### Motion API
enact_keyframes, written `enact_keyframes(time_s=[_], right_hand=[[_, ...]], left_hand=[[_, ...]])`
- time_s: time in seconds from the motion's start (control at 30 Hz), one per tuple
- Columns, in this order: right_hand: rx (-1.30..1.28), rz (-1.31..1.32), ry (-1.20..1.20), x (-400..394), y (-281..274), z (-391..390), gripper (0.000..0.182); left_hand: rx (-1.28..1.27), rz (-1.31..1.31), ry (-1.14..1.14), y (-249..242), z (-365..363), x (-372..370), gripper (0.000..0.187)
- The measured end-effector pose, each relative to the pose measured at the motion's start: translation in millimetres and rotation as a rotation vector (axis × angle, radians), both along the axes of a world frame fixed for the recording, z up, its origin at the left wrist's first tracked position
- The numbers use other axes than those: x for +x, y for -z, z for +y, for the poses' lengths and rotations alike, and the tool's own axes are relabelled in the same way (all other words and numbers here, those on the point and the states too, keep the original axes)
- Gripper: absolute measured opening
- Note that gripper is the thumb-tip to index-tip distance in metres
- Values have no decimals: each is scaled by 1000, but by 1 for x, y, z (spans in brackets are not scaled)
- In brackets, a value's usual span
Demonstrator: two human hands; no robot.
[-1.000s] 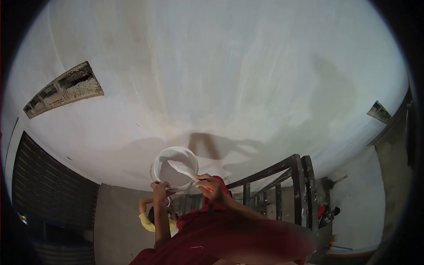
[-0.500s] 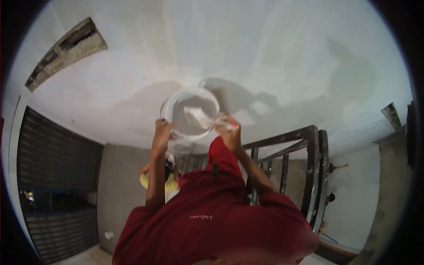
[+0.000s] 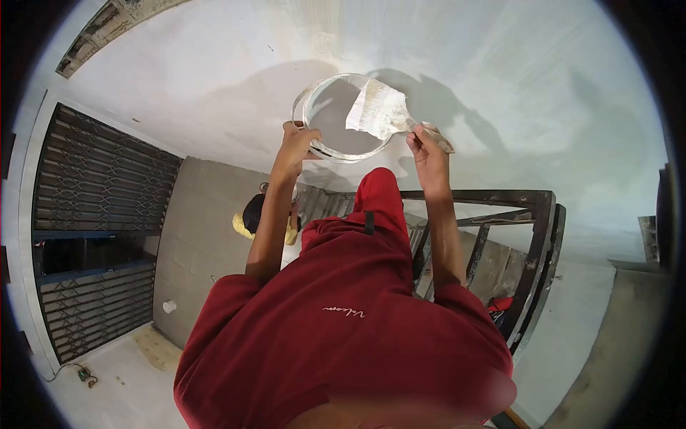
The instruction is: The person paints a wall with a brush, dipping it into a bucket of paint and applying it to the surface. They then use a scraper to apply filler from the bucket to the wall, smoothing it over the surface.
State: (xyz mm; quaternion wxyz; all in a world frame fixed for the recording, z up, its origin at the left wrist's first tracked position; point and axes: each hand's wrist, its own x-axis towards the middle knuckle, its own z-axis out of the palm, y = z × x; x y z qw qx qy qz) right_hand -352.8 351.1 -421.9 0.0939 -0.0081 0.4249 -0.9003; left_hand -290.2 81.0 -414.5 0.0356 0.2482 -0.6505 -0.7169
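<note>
Here's the pale wall (image 3: 207, 93), streaky up top, shadows falling around the bucket (image 3: 357, 158); a strip of rough blocks (image 3: 107, 28) sits high on the left; below it, a dark lattice gate (image 3: 107, 171) meets a grey wall (image 3: 207, 214); a person in yellow (image 3: 248, 220) is down below, and a dark wooden frame (image 3: 544, 243) stands on the right. Now the grips: the left hand (image 3: 294, 149) is clenched on the bucket's rim, at the near left side, the mouth opening just beyond the fingers; the right hand (image 3: 431, 151) pinches the handle of the wide brush (image 3: 376, 109); its white-coated bristles point left, away from those fingers, over the bucket's mouth; whether they touch the contents, I can't tell.
</note>
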Motion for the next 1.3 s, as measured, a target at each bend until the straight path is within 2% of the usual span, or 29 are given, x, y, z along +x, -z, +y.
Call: enact_keyframes(time_s=[0.1,0.4,0.47,0.6,0.7,0.8,0.9,0.97,1.03,1.13,1.3], right_hand=[[-154,-72,-8,-7,-5,-4,9],[-142,96,44,-13,-28,-14,10],[20,242,147,-10,-35,-18,10],[476,473,266,-3,-52,-15,9],[670,808,319,-11,-40,-13,8],[501,765,305,-8,-34,-18,8],[667,758,291,-11,-25,-18,9],[598,582,263,-10,-20,-16,10],[447,430,243,-9,-17,-17,14],[355,246,245,0,-20,-15,19],[187,163,204,2,-9,-7,19]], left_hand=[[11,8,-6,1,-1,-5,62],[114,39,171,1,-23,-27,63],[125,18,260,-8,-31,-35,63],[70,38,229,-21,-24,-47,65],[-7,12,211,-29,-15,-49,64],[-30,9,182,-27,-13,-50,62],[-6,-6,168,-23,-10,-39,64],[26,3,218,-25,-13,-44,68],[-11,-6,181,-30,-9,-43,67],[-55,-47,158,-38,-1,-39,67],[-102,-95,164,-32,5,-47,65]])
